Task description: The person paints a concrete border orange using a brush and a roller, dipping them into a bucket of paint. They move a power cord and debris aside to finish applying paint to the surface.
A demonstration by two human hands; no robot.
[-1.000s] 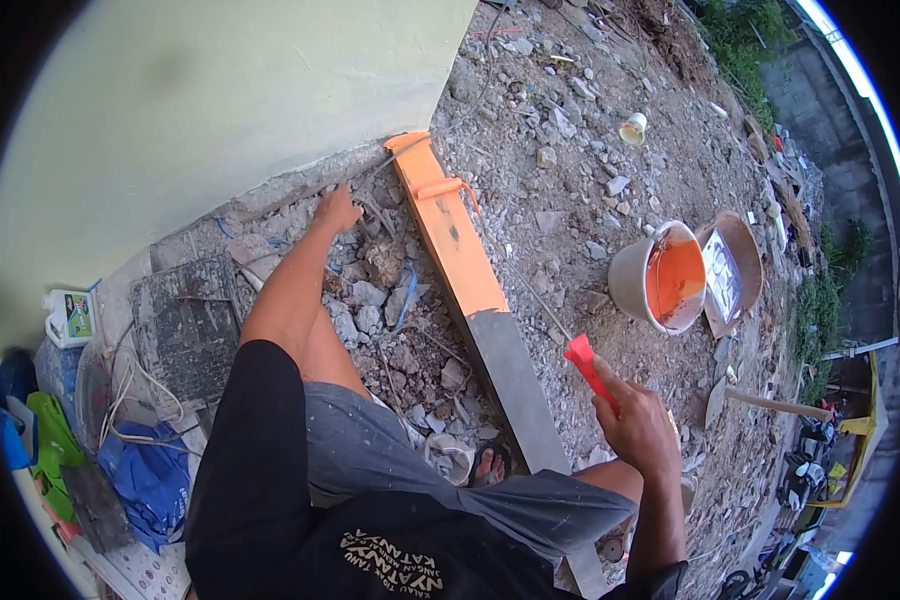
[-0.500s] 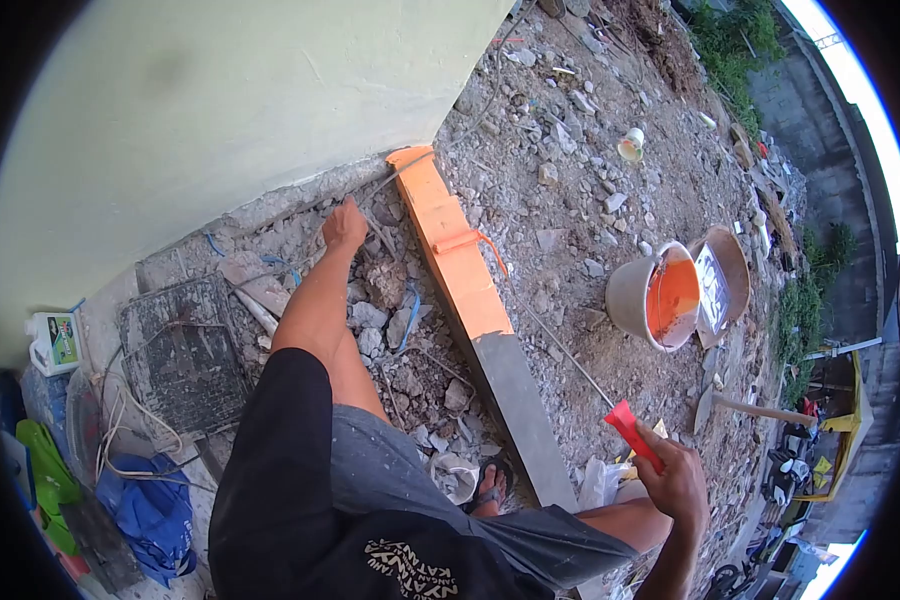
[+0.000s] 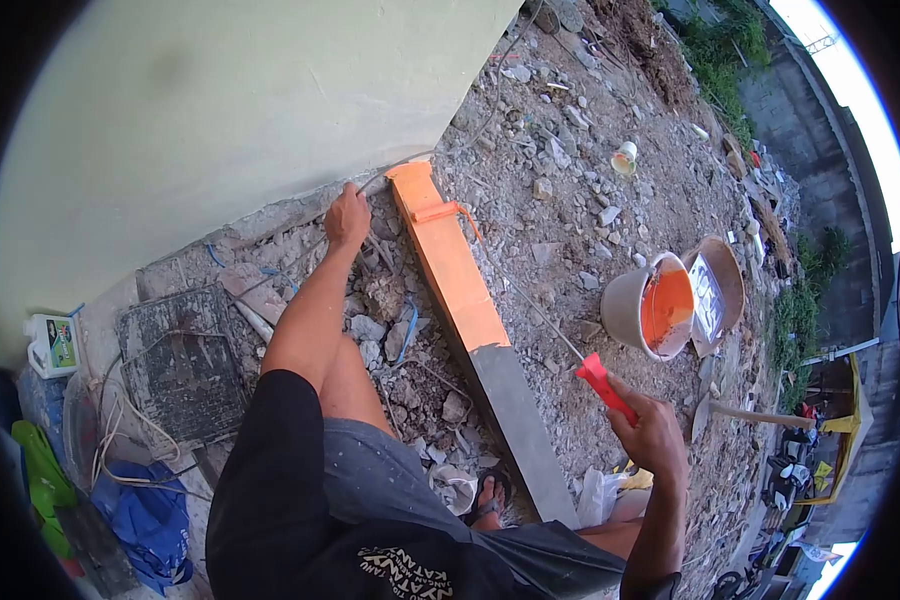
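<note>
My right hand (image 3: 652,432) is wrapped round the red handle (image 3: 608,388) of a paint roller. Its orange roller head (image 3: 436,212) rests across the top of a long narrow ledge, near the end by the wall. Orange paint (image 3: 460,280) covers the far part of this ledge, while the near part (image 3: 525,430) is bare grey. My left hand (image 3: 347,216) is closed on a thin grey cable (image 3: 395,164), which runs past the ledge's far end along the wall foot.
A pale wall (image 3: 250,100) rises at the upper left. On the rubble to the right stand a bucket of orange paint (image 3: 630,305) and a tray-like container (image 3: 722,285). A small cup (image 3: 624,158) lies farther off. Dark board (image 3: 185,365), blue bag (image 3: 150,520) and jug (image 3: 52,345) are left.
The roller head has moved along the ledge toward the wall, and my right hand has shifted left and up. The cable has moved off the painted top toward the wall.
</note>
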